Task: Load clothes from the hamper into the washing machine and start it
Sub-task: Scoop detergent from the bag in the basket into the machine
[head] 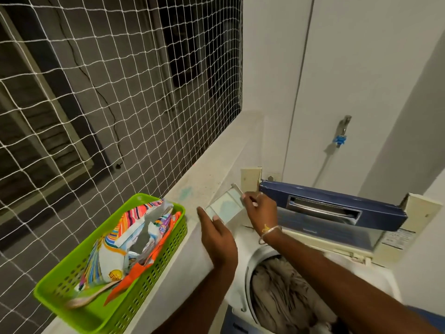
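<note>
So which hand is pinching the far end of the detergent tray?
The right hand, the one with the bangle; its fingertips pinch the pale tray's far end. The left hand only steadies the near end.

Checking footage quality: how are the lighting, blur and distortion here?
Head view: indoor light even, dark beyond the white net; wide-angle bend curves the white wall pipe; slight motion blur on both hands, left hand, right hand, and the green plastic basket.
</note>
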Motion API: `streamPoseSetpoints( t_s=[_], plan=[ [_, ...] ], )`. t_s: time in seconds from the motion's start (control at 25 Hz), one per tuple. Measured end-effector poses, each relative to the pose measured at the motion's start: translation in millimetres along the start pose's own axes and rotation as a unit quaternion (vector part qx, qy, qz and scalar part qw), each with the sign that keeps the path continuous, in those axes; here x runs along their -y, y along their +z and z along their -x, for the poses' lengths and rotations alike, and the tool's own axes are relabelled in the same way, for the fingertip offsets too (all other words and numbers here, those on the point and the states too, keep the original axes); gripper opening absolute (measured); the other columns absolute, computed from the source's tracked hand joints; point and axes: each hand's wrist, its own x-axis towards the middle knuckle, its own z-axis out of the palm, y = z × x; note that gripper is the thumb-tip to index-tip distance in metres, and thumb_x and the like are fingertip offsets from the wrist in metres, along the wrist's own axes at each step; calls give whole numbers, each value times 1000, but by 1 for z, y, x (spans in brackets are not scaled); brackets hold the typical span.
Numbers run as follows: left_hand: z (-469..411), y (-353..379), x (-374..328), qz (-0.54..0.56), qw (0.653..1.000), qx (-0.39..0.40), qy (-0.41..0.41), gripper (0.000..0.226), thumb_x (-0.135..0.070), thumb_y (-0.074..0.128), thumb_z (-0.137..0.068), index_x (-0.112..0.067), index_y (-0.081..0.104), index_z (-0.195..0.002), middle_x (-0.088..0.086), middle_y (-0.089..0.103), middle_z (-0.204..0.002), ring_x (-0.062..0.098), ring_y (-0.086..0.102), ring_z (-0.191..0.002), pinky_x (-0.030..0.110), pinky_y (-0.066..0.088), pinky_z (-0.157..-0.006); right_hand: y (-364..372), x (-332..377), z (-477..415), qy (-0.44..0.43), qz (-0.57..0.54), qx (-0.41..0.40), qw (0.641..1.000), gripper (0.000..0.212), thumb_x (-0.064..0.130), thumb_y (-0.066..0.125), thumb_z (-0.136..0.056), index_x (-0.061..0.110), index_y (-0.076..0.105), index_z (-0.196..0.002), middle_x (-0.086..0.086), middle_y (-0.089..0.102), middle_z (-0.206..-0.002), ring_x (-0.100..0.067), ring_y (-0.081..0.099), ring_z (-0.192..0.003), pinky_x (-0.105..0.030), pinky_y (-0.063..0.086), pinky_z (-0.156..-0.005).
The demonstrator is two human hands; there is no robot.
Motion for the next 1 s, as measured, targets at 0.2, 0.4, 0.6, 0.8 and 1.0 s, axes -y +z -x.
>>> streamPoseSetpoints(
  t_s=[0.2, 0.4, 0.6, 0.8, 1.0],
  plan=[
    [31, 6, 21, -35, 994, 81, 57, 50, -12, 48, -101, -7, 36, -150, 10, 46, -149, 23, 50, -133, 34, 47, -104, -25, -47, 42, 45, 24, -35, 998, 26, 39, 53, -97, 21, 68, -109, 8, 68, -101, -9, 63, -92, -26, 53, -82],
    [60, 26, 38, -52, 980, 188, 49, 46, -16, 43, -103, -13, 39, -149, 6, 49, -147, 20, 51, -131, 24, 44, -101, -49, -97, 87, 93, 38, -63, 993, 9, 29, 51, -99, 27, 57, -92, 4, 65, -83, -11, 60, -77, -24, 42, -68],
    [104, 59, 66, -85, 957, 277, 12, 41, -26, 48, -102, -26, 48, -143, 0, 58, -139, 18, 58, -125, 39, 53, -99, -73, -153, 107, 176, 30, -70, 981, 16, 24, 50, -99, 13, 60, -104, 0, 66, -89, -17, 62, -81, -17, 41, -65],
    [144, 101, 85, -113, 941, 319, -18, 38, -32, 52, -100, -20, 58, -135, -1, 65, -128, 16, 59, -119, 23, 43, -99, -102, -213, 110, 221, 39, -82, 971, 29, 33, 43, -102, 15, 59, -118, -1, 65, -95, -13, 59, -83, -23, 40, -70],
    [157, 142, 104, -140, 917, 365, -81, 42, -33, 51, -101, -15, 56, -138, 5, 64, -130, 23, 58, -122, 28, 43, -96, -106, -262, 97, 254, 71, -79, 961, 34, 39, 38, -102, 19, 55, -124, -8, 67, -109, -26, 64, -98, -26, 41, -75]
  ],
)
